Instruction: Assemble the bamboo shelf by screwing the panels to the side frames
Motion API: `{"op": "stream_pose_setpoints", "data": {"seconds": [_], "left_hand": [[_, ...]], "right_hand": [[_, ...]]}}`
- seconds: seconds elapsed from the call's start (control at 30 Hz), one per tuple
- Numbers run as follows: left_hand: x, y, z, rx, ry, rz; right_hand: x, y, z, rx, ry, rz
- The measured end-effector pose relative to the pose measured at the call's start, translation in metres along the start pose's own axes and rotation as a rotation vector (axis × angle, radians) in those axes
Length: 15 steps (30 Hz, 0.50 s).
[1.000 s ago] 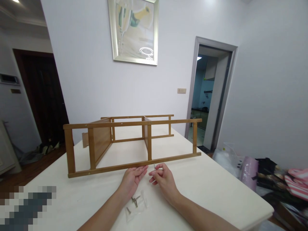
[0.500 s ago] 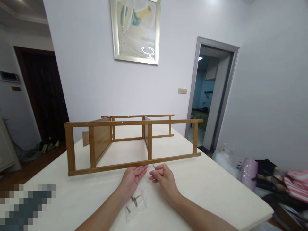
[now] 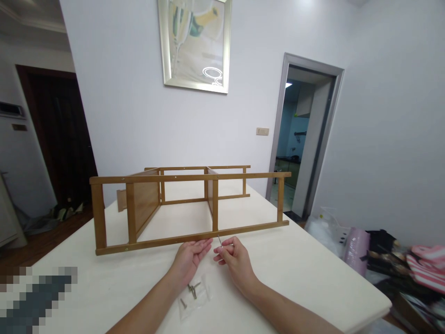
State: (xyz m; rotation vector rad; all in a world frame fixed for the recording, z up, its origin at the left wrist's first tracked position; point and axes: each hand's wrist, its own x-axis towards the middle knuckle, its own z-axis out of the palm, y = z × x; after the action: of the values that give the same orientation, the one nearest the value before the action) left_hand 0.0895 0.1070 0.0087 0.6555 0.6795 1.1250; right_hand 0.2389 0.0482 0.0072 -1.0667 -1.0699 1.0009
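Note:
A brown wooden shelf frame (image 3: 174,240) lies on its side, its near lower rail just beyond my hands. My left hand (image 3: 191,257) rests palm up against that rail, fingers stretched out and holding nothing. In my right hand (image 3: 233,258), thumb and fingers pinch a thin metal hex key (image 3: 219,241). Its tip reaches the rail close below the middle upright (image 3: 215,204); the exact contact is too small to make out. Near my left wrist lies a clear plastic bag (image 3: 200,305) with several screws (image 3: 193,291).
The white table (image 3: 306,273) carries the frame, and its right edge runs toward a doorway (image 3: 306,139). Bags and a pink roll (image 3: 356,253) are piled on the floor at the right. A wall with a framed picture (image 3: 194,46) stands behind.
The view has turned very slightly to the right. Both hands keep almost the same place and grip, with the hex key still at the rail.

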Motion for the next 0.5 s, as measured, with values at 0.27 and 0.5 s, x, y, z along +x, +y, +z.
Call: {"op": "stream_pose_setpoints", "data": {"seconds": [0.27,0.5], "left_hand": [[0.0009,0.0005,-0.0003,0.000,-0.007,-0.008],[0.0017,0.0004,-0.0012,-0.035,0.007,-0.016]], "right_hand": [[-0.0008,-0.0051,0.0000,-0.021,0.027,-0.008],[0.0021,-0.0047,-0.0050,-0.063,0.052,-0.038]]}}
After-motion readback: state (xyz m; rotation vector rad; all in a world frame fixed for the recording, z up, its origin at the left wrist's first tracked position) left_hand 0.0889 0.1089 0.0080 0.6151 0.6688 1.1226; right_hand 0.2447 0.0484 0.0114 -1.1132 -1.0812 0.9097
